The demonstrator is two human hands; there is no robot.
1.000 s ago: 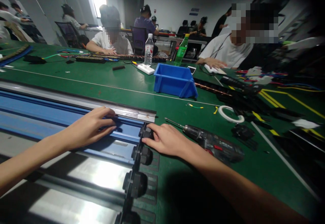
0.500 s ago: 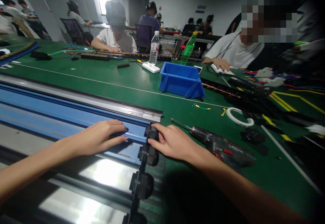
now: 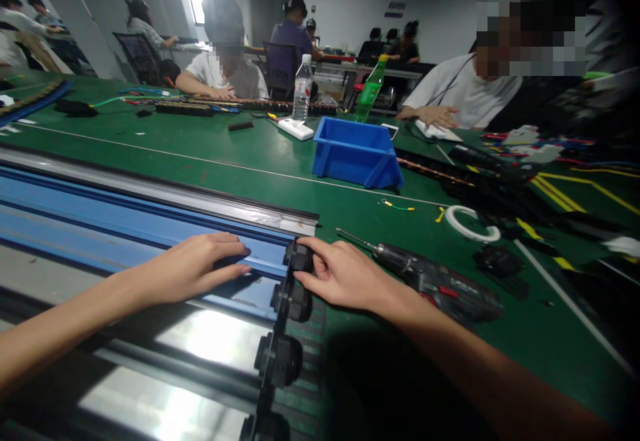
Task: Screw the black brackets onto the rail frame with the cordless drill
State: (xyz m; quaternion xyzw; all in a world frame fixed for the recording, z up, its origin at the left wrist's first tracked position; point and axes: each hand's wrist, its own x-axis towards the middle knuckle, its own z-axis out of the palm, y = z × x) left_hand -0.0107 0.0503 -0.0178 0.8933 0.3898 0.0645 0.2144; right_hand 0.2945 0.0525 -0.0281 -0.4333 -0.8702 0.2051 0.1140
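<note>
My right hand (image 3: 347, 273) pinches the topmost black cable gland (image 3: 300, 258) between thumb and forefinger. This gland sits on a narrow dark end plate (image 3: 267, 371), with more cable glands (image 3: 286, 360) lined up below it. The plate stands at the right end of a long metal housing with blue profiles (image 3: 105, 218) and shiny silver panels (image 3: 210, 341). My left hand (image 3: 193, 264) lies on the blue profile just left of the plate, its fingers stretched out and holding nothing. The far side of the gripped gland is hidden.
A cordless drill (image 3: 445, 288) with a long bit lies right of my right hand. Beyond stand a blue bin (image 3: 355, 154), a clear bottle (image 3: 302, 91) and a green bottle (image 3: 370, 91). A white ring (image 3: 470, 224) and cables lie at right. Several people sit around.
My hands keep almost the same places, the right thumb and forefinger still at the top gland. The whole view has shifted slightly. The person at right has moved a hand a little.
</note>
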